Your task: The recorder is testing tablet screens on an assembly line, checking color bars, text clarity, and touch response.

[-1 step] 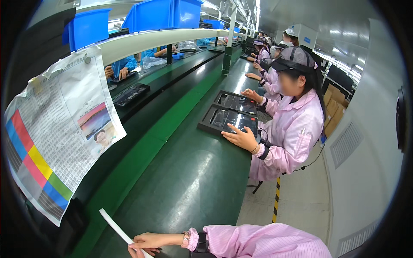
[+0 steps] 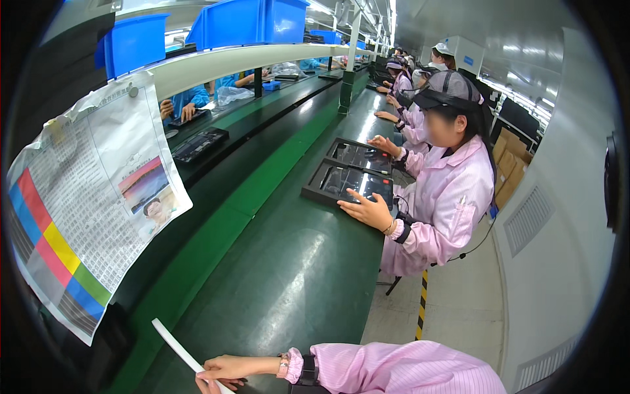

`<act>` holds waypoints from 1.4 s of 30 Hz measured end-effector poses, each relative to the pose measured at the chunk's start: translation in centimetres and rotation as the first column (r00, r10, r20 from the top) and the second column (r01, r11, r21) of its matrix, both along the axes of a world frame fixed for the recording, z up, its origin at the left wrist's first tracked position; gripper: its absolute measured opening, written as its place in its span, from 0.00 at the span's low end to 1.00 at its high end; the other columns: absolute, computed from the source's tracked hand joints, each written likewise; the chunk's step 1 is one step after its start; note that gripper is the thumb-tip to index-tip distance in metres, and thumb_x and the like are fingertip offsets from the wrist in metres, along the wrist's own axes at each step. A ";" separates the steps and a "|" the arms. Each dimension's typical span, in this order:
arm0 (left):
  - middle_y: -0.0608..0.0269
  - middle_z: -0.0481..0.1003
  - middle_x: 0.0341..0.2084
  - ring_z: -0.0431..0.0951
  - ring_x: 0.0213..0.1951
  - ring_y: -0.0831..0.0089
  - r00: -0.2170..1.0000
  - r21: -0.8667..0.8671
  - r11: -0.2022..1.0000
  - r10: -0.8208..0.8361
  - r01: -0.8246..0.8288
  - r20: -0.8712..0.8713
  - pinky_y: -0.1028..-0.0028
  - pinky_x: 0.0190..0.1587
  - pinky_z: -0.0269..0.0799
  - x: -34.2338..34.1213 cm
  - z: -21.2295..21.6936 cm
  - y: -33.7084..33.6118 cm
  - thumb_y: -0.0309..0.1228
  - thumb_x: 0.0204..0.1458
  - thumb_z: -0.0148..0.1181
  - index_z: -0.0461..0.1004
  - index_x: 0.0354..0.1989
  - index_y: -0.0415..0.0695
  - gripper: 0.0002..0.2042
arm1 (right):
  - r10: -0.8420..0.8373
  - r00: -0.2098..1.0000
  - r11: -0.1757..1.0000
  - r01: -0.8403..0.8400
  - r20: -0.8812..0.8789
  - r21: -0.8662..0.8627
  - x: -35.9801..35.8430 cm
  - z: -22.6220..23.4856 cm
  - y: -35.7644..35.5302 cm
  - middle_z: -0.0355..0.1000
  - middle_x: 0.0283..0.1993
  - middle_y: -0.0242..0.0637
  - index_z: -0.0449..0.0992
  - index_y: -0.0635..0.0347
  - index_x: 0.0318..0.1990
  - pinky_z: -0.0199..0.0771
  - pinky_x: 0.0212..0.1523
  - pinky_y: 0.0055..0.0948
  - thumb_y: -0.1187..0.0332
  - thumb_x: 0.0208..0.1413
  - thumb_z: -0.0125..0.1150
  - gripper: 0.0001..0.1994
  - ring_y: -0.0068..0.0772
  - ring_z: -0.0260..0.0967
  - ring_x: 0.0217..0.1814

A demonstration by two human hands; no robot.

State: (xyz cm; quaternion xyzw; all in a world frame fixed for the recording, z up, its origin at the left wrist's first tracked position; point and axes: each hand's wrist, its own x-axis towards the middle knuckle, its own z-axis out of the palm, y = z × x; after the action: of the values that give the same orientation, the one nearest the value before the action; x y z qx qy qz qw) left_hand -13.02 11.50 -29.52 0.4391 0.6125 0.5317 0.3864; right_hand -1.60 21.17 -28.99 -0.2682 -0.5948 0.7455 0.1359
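Observation:
My right hand (image 2: 222, 372) reaches in from the lower right in a pink striped sleeve, with a band at the wrist. Its fingers are closed on a thin white edge-on thing (image 2: 176, 344), which slants up to the left over the green bench. The lower part of that white thing runs out of the picture, so its kind does not show. A small dark bit shows beneath the fingers. My left hand is out of the picture.
A co-worker in pink (image 2: 453, 190) has both hands at a black tray (image 2: 316, 190) holding dark flat panels on the green bench (image 2: 289, 282). A printed sheet (image 2: 98, 190) hangs at left. Blue bins (image 2: 230, 25) stand on a shelf above a dark device (image 2: 200, 144).

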 end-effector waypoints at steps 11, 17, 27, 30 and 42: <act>0.65 0.68 0.25 0.67 0.27 0.78 0.995 -0.022 1.000 0.000 0.002 0.104 0.80 0.31 0.61 -0.8 -2.6 0.2 0.39 0.61 0.42 0.64 0.46 0.39 0.15 | -0.013 1.000 1.000 0.013 0.017 -0.003 0.5 1.1 -0.3 0.62 0.12 0.31 0.68 0.66 0.35 0.56 0.09 0.19 0.45 0.58 0.44 0.26 0.19 0.58 0.10; 0.65 0.68 0.24 0.67 0.26 0.77 0.998 0.013 1.000 0.001 -0.002 0.066 0.79 0.31 0.62 -0.5 -1.2 0.7 0.39 0.61 0.41 0.64 0.45 0.38 0.16 | 0.003 0.999 1.000 -0.003 -0.038 -0.010 0.3 1.9 0.2 0.61 0.12 0.29 0.68 0.64 0.34 0.55 0.09 0.19 0.45 0.57 0.45 0.25 0.18 0.56 0.09; 0.64 0.70 0.23 0.68 0.24 0.77 0.983 0.001 1.000 0.005 -0.005 0.186 0.79 0.27 0.65 2.0 2.9 -0.1 0.40 0.61 0.39 0.63 0.44 0.42 0.14 | -0.021 1.000 1.000 0.022 0.020 -0.013 0.2 -0.1 0.0 0.63 0.14 0.29 0.69 0.60 0.33 0.56 0.11 0.17 0.43 0.56 0.45 0.25 0.19 0.58 0.09; 0.64 0.69 0.22 0.68 0.23 0.77 0.992 0.152 0.980 0.129 -0.125 -0.013 0.79 0.27 0.65 1.0 -1.6 0.0 0.40 0.61 0.41 0.63 0.44 0.42 0.14 | 0.027 0.999 0.998 -0.024 0.043 -0.062 0.2 0.0 -0.1 0.62 0.18 0.28 0.70 0.62 0.38 0.62 0.17 0.17 0.48 0.59 0.46 0.22 0.18 0.60 0.15; 0.54 0.75 0.32 0.76 0.31 0.70 0.998 -0.118 0.992 -0.038 0.044 0.051 0.74 0.35 0.71 -0.3 0.4 0.6 0.48 0.55 0.48 0.54 0.57 0.42 0.28 | -0.029 0.996 0.997 0.035 0.088 -0.068 0.1 0.6 0.9 0.68 0.27 0.33 0.69 0.66 0.39 0.66 0.22 0.19 0.53 0.61 0.44 0.21 0.21 0.65 0.22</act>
State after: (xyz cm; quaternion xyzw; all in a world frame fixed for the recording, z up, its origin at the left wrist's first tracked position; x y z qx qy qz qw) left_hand -13.37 12.09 -29.16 0.4147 0.6241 0.4970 0.4376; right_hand -1.47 22.04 -28.42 -0.3144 -0.5694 0.7512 0.1123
